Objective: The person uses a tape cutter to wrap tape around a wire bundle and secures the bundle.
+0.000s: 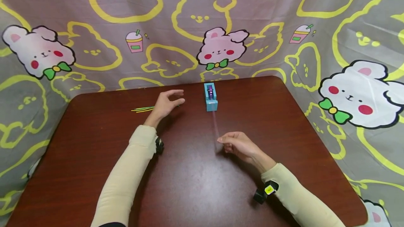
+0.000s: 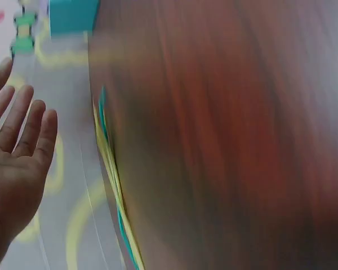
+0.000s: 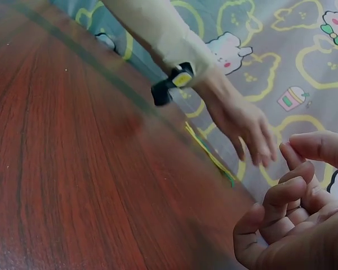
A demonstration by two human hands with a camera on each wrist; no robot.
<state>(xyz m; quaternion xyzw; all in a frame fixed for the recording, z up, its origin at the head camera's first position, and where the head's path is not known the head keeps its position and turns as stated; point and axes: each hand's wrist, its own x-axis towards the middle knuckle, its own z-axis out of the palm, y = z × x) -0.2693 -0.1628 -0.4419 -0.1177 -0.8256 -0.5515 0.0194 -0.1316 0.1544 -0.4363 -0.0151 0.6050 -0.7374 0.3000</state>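
Observation:
A light-blue tape dispenser with a purple-looking roll stands near the table's back edge. From it a strip of clear tape stretches toward the front. My right hand pinches the free end between thumb and index finger, the other fingers curled in. To the left of the dispenser, my left hand hovers with fingers apart and holds nothing. Under and beside it lie several thin yellow and green strips, partly hidden by that hand. The left wrist view shows these strips bunched lengthwise, beside the open palm.
The dark-red wooden table has rounded corners. A patterned cloth hangs close behind and beside it. Each wrist carries a small black camera, one at the left cuff and one at the right.

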